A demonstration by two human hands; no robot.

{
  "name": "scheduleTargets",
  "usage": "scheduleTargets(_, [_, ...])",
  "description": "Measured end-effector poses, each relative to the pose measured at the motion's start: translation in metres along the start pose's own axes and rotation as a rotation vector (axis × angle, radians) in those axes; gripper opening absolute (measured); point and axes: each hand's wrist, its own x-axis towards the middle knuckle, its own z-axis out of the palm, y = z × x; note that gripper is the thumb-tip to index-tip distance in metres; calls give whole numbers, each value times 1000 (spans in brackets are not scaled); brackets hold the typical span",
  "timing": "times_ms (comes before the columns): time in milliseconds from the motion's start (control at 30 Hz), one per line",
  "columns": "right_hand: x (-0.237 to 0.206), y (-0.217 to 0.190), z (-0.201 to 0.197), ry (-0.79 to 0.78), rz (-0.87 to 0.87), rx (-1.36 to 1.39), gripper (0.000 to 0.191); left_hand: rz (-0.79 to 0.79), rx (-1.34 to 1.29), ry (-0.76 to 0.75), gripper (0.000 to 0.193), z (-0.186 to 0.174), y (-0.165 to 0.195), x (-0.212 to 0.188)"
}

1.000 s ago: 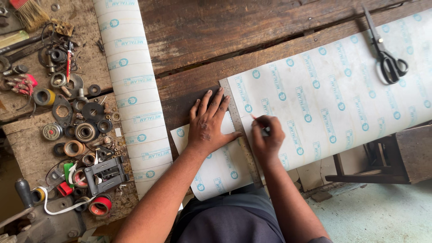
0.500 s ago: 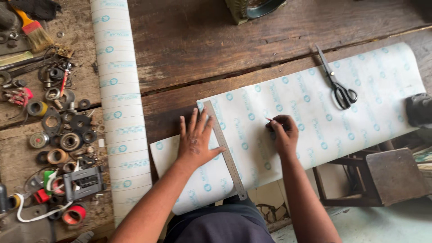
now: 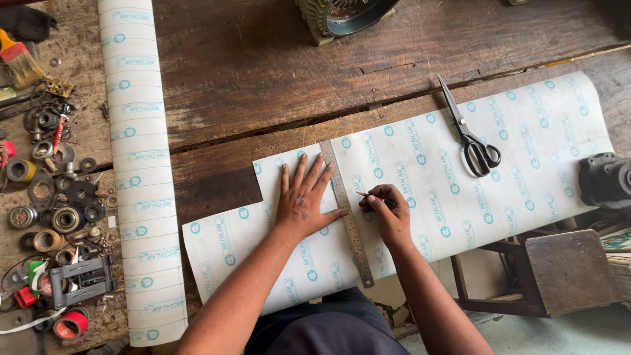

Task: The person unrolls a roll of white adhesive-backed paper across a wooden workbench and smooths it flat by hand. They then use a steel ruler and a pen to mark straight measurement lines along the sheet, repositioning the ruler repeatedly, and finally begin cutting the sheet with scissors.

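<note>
A white sheet [image 3: 427, 190] printed with blue round marks lies unrolled across the wooden bench [image 3: 263, 72]. A steel ruler [image 3: 346, 213] lies across the sheet, running from far to near. My left hand [image 3: 302, 197] is spread flat on the sheet, its thumb touching the ruler's left edge. My right hand [image 3: 388, 213] holds a red pen [image 3: 369, 196] with its tip against the ruler's right edge.
Black-handled scissors [image 3: 470, 131] rest on the sheet's right part. A rolled white sheet [image 3: 138, 171] lies along the left. Bearings, rings and small tools [image 3: 52, 197] litter the left end. A dark motor part [image 3: 605, 179] sits at the right edge, a wooden stool [image 3: 565, 269] below it.
The view has shifted, so the sheet and hands sit lower and more to the right. My right hand with the pen has come nearer along the ruler.
</note>
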Motion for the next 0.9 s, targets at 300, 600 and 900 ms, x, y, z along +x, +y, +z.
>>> scheduleTargets(300, [-3, -4, 3, 17, 18, -11, 14, 6, -30, 10, 108, 3, -4, 0])
scheduleTargets(600, [-5, -4, 6, 43, 21, -21, 13, 11, -43, -5, 110, 2, -8, 1])
scheduleTargets(900, [-8, -1, 6, 48, 5, -21, 12, 9, -68, -29, 110, 6, -11, 1])
